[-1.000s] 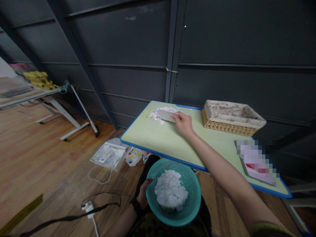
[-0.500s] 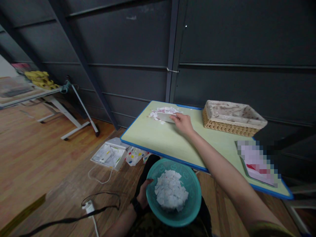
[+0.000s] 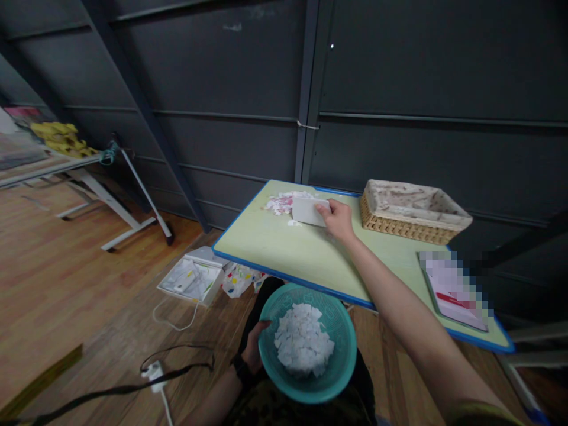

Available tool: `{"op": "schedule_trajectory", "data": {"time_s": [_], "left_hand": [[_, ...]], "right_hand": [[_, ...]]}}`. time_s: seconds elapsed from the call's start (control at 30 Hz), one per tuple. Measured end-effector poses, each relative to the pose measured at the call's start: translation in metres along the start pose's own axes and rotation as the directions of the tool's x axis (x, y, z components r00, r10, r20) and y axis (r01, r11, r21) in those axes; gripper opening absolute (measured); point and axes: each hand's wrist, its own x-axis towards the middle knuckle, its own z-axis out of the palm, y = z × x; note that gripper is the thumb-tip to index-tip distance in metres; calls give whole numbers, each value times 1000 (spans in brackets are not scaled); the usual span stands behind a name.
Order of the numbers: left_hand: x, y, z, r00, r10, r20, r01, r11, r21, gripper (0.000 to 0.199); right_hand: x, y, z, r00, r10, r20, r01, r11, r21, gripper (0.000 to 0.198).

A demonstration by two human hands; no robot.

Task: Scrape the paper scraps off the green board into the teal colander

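Observation:
My left hand [image 3: 256, 344] grips the left rim of a teal plastic basket [image 3: 344, 346] resting at my lap. Inside it lies a heap of torn white paper scraps [image 3: 304, 340]. Over the far part of the table, my right hand [image 3: 338, 219] pinches the right end of a flat white rectangular plate [image 3: 306, 211], thumb on its face. A pile of small white and pinkish paper bits [image 3: 281, 203] lies on the tabletop just left of the plate, partly hidden behind it. One small white bit sits in front of the pile.
The blue-edged table [image 3: 266, 242] carries a lined wicker basket [image 3: 412, 213] and a tablet-like panel [image 3: 455, 299] on the right. On the floor at left are a white open box [image 3: 193, 281], a power strip [image 3: 155, 374] and cables. A dark wall stands behind.
My right hand has shifted slightly right with the white plate, which now turns its broad face more toward me. My left hand still holds the basket; the view has shifted a little.

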Motion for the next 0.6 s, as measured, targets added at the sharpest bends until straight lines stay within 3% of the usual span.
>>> {"op": "schedule_trajectory", "data": {"time_s": [0.17,0.27,0.5,0.6], "left_hand": [[-6,4,3,1000,9,23,-8,998,-55,52],[-12,16,9,998,32,-53,-34,999,-38,52],[-40,70,32,938,287,-195,-282,958,54,31],[-53,89,39,929,302,-214,-282,952,119,27]], "right_hand": [[-4,-2,1,996,52,-73,-46,996,73,21],[-10,-4,4,995,77,-61,-74,996,42,16],[-22,-15,10,999,29,45,-32,997,69,13],[-25,-17,11,998,12,58,-17,997,82,13]]}}
